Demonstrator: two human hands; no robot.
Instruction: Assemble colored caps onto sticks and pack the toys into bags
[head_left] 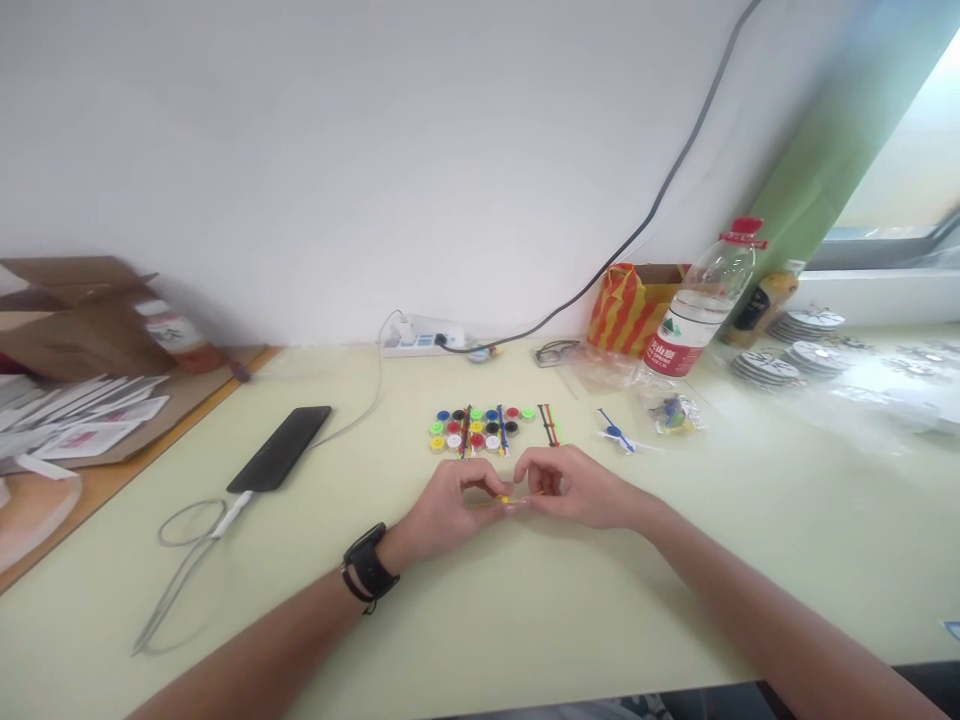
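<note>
Over the near middle of the tabletop, the left hand and the right hand meet, both pinching a small yellow piece between thumb and fingers; their grips hide most of its shape. A black watch circles the left wrist. Just beyond the hands lie rows of round caps in blue, black, green, yellow, red and white, with thin coloured sticks lying across them. Right of the caps, a pair of sticks, one dark and red, one green and red, lies side by side, and farther right is a blue-and-white piece near a clear packet. A flat black device lies to the left, and a water bottle stands at the far right.
</note>
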